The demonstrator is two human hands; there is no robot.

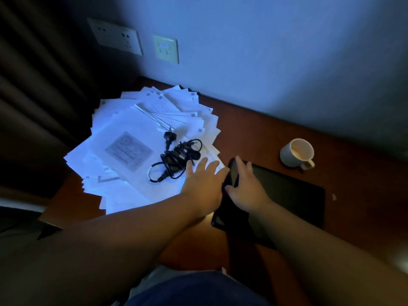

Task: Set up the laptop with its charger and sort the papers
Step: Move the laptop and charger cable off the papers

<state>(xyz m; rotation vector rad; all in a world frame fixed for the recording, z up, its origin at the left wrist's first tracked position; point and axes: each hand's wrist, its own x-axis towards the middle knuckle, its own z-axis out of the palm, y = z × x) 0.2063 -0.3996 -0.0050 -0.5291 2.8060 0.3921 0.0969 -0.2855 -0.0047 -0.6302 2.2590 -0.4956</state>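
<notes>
A closed black laptop (287, 195) lies flat on the brown desk (254, 133), right of centre. My right hand (245, 186) holds its left edge, thumb under the rim and fingers on the lid. My left hand (205, 182) rests with straight fingers on the spread of white papers (132, 151), just beside the laptop's edge. A black charger with its coiled cable and plug (176, 159) sits on top of the papers, a little left of my left fingertips.
A white mug (297, 153) stands on the desk behind the laptop to the right. Two wall socket plates, a wide one (116, 36) and a square one (166, 49), are above the papers. A dark curtain (33, 96) hangs at the left.
</notes>
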